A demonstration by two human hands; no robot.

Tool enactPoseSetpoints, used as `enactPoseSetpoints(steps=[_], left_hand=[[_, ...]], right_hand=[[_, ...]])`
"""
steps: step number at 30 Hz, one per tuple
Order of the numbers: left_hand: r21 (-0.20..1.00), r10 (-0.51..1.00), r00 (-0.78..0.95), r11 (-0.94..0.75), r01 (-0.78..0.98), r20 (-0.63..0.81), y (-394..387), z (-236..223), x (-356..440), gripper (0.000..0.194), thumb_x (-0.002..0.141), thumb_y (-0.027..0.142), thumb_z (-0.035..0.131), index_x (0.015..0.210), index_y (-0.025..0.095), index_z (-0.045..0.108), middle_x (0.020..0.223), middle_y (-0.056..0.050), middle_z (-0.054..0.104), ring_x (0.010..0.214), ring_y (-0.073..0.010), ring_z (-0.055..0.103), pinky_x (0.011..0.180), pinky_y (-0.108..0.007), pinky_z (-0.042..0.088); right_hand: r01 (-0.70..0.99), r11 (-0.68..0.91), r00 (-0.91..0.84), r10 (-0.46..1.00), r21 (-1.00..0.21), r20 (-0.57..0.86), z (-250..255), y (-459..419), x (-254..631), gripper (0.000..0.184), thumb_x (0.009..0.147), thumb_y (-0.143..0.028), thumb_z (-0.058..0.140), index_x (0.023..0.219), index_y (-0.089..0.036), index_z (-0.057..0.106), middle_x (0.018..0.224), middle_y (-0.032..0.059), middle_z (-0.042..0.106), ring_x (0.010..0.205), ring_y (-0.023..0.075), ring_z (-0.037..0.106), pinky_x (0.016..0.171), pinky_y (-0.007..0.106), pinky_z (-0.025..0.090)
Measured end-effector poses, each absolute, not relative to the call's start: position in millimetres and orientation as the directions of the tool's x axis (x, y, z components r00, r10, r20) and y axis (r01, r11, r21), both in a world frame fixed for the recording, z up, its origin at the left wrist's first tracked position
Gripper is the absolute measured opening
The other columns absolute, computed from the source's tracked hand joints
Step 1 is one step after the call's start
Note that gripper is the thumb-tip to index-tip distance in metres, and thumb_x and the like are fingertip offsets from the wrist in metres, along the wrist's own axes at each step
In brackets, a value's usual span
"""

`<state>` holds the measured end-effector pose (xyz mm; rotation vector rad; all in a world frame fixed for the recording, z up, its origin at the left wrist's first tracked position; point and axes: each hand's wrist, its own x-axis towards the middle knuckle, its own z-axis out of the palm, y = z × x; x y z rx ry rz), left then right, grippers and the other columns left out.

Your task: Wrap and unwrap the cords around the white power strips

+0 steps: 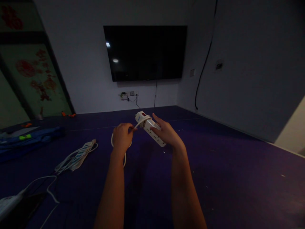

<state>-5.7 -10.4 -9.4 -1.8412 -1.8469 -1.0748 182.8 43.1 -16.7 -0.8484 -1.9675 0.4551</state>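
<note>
A white power strip [154,136] with a red switch is held tilted above the purple floor, its far end pointing up and left. My right hand [166,131] grips it from the right side, thumb raised along the edge and fingers over the sockets. Part of its white cord [143,120] wraps round the strip near the switch. My left hand [123,135] pinches this cord just left of the strip, with the thumb and fingers closed. A loop of the cord hangs below and behind the left hand.
On the purple floor [226,178] to the left lies another power strip [82,156] with cord over it. A white device [10,203] with a cable is at the lower left, blue cloth [43,136] beyond. A television [147,52] hangs on the wall; a black cable [205,62] dangles at right.
</note>
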Motion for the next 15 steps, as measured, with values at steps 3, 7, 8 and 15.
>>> enactPoseSetpoints(steps=[3, 7, 8, 15], left_hand=[[0.311, 0.637, -0.188, -0.085, 0.947, 0.748, -12, -9, -16, 0.019, 0.08, 0.034, 0.055, 0.083, 0.019, 0.066, 0.087, -0.007, 0.069, 0.085, -0.0214, 0.061, 0.076, -0.032, 0.041], [0.439, 0.609, -0.354, 0.011, 0.898, 0.709, -12, -14, -38, 0.024, 0.082, 0.036, 0.05, 0.085, 0.018, 0.065, 0.088, -0.009, 0.068, 0.086, -0.022, 0.061, 0.075, -0.031, 0.042], [0.48, 0.625, -0.403, 0.051, 0.876, 0.669, -11, -15, -46, 0.024, 0.082, 0.036, 0.05, 0.086, 0.017, 0.064, 0.089, -0.01, 0.068, 0.086, -0.0222, 0.062, 0.074, -0.031, 0.042], [0.57, 0.769, -0.481, 0.189, 0.8, 0.421, -10, -25, -77, 0.016, 0.071, 0.019, 0.062, 0.086, 0.013, 0.064, 0.083, -0.011, 0.069, 0.078, -0.0218, 0.064, 0.068, -0.03, 0.046]], right_hand=[[0.414, 0.708, -0.437, 0.706, -0.573, 0.557, -16, 39, 184, 0.067, 0.074, -0.022, 0.06, 0.137, -0.024, 0.037, 0.112, 0.009, 0.063, 0.091, 0.0216, 0.061, 0.081, 0.037, 0.048], [0.278, 0.693, -0.611, 0.662, -0.666, 0.433, -11, 26, 186, 0.066, 0.076, -0.022, 0.059, 0.138, -0.018, 0.036, 0.094, 0.0063, 0.068, 0.074, 0.0155, 0.061, 0.069, 0.03, 0.051], [0.231, 0.683, -0.62, 0.652, -0.693, 0.436, -9, 23, 186, 0.066, 0.076, -0.023, 0.058, 0.138, -0.018, 0.035, 0.091, 0.0056, 0.067, 0.071, 0.0141, 0.06, 0.066, 0.029, 0.051], [0.031, 0.639, -0.437, 0.7, -0.768, 0.565, -3, 20, 188, 0.067, 0.08, -0.026, 0.055, 0.141, -0.021, 0.028, 0.081, 0.0018, 0.064, 0.059, 0.01, 0.053, 0.052, 0.022, 0.048]])
